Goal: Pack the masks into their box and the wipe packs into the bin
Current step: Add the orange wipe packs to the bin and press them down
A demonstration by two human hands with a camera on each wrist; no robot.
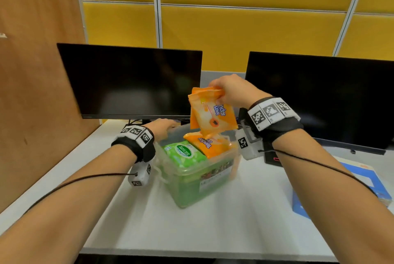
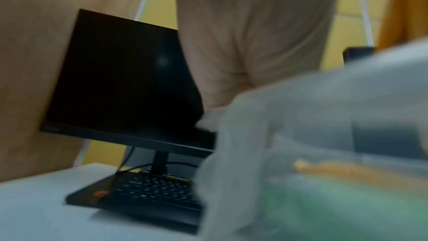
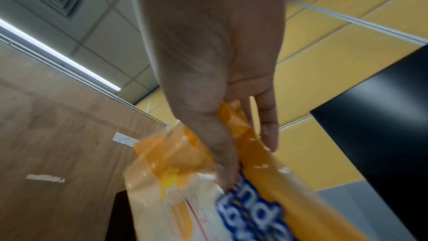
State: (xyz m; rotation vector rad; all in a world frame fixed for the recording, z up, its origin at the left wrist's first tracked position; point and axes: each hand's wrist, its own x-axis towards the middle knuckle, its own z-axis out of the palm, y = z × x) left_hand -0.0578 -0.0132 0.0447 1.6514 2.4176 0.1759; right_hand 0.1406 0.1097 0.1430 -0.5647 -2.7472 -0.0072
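— Yellow partition panels (image 1: 245, 35) back a white tabletop (image 1: 202, 221) with two dark monitors. What's at the centre?

— Seen from the head camera, a clear bin (image 1: 193, 187) sits mid-tabletop. Inside lie a green wipe pack (image 1: 184, 154) reading "Sanicare" and an orange wipe pack (image 1: 211, 144) reading "Tender" (the second word is cut off).

— And the hands?

— At 12 o'clock above the bin, the right hand (image 1: 233, 91) pinches the top edge of hanging orange packs (image 1: 213, 114), thumb on the front, fingers behind; the wrist view confirms the grip is clamped on the wrapper. "Tender Love" reads clearly. Two packs seem held together, though I cannot be sure. Hanging them by the seam probably lets them drop straight in.

— The left?

— The left hand (image 1: 164, 127) rests on the bin's rim at 10 o'clock, likely steadying it; whether that grip is curled round the rim or lying flat, I cannot tell.

— The mask box?

— A blue box (image 1: 362, 180) lies at 3 o'clock; its writing is unreadable.
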